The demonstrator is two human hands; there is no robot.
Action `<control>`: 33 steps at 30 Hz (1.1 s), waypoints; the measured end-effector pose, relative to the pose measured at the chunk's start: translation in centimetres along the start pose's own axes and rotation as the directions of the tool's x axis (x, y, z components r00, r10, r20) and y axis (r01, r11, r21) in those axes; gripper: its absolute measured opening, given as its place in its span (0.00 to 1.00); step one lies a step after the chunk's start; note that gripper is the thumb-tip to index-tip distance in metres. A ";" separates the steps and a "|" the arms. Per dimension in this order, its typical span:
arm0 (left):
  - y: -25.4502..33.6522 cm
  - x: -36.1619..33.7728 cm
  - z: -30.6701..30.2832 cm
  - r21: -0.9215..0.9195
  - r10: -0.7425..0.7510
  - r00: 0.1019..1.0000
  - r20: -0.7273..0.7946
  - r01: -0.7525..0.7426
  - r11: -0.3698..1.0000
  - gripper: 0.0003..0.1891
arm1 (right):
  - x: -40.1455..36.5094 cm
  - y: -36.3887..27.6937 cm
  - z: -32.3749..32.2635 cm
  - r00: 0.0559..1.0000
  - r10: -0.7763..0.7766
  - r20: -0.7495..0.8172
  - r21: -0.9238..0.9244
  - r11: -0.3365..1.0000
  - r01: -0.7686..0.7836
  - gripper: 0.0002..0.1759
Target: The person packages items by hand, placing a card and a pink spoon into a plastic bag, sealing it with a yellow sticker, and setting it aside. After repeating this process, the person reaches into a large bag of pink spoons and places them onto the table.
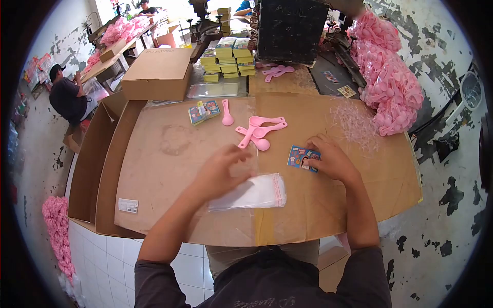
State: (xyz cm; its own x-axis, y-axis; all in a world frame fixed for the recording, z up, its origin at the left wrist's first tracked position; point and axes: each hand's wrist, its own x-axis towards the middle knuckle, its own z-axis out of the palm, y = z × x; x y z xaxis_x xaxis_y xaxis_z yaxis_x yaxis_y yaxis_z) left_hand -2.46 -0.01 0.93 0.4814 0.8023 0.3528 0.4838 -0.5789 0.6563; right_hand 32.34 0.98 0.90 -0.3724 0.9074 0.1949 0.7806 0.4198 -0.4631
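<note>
While your right hand (328, 158) grips the small blue printed card (304, 158) by its right side, thumb on the printed face, your left hand (222, 172) is open. It is at the centre of the frame, fingers loosely curled and parted from the thumb, slightly blurred, over the left end of the clear plastic bags (251, 193). Whether it touches them, you cannot tell from this angle.

Card: right of centre, at the cardboard work surface (328, 205). Bags: lying flat at lower centre, a pinkish strip at their right end. Pink spoons (263, 131): a loose, overlapping cluster just above centre, between your hands and a little beyond them. Single pink spoon (227, 114): up and left of the cluster, apart from it, bowl toward you. Just left of that, a banded stack of cards (204, 112).

Farther out: thin clear scraps (354, 126) on the right of the surface; bundled card stacks (226, 57) at upper centre; closed carton (157, 73) at upper left; bagged pink spoons (385, 77) heaped at upper right.
</note>
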 end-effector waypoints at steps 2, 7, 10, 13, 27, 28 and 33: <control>-0.1 -0.5 1.7 0.127 0.069 0.995 0.068 -0.077 0.989 0.16 | 0.3 0.1 0.1 1.000 0.015 -0.012 0.116 0.993 -0.014 0.19; -0.6 -0.3 2.2 0.062 0.054 0.988 0.147 -0.064 0.996 0.12 | 0.4 -0.6 -0.6 0.993 0.115 0.013 0.306 0.945 -0.114 0.15; 0.1 -0.5 2.4 -0.175 -0.135 0.986 0.093 0.150 0.973 0.13 | 0.4 -1.1 -0.8 0.995 0.103 -0.016 0.430 0.899 -0.086 0.14; -0.9 -0.7 2.8 -0.165 -0.105 0.993 0.062 0.114 0.980 0.13 | -0.1 -2.5 0.2 0.999 0.042 0.023 0.744 0.667 -0.045 0.11; -0.1 -0.3 0.8 -0.296 -0.097 0.995 0.013 0.096 0.950 0.04 | -0.3 -5.0 3.3 0.894 -0.399 0.202 0.426 0.858 0.287 0.11; -0.3 -0.3 0.4 -0.373 -0.146 0.989 0.032 0.147 0.916 0.04 | -0.3 -5.0 3.3 0.896 -0.393 0.207 0.419 0.863 0.281 0.11; 0.1 0.0 -1.1 -0.782 -0.254 0.946 0.203 0.313 0.539 0.11 | -0.3 -4.9 3.4 0.925 -0.323 0.199 0.463 0.863 0.202 0.11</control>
State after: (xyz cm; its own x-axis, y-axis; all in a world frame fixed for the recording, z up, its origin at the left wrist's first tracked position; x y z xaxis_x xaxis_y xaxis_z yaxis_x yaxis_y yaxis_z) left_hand -3.27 0.09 1.71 0.4804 0.8765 0.0316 -0.1609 0.0527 0.9856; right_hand 26.93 -1.37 0.22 -0.6969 0.6996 0.1578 0.3659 0.5361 -0.7608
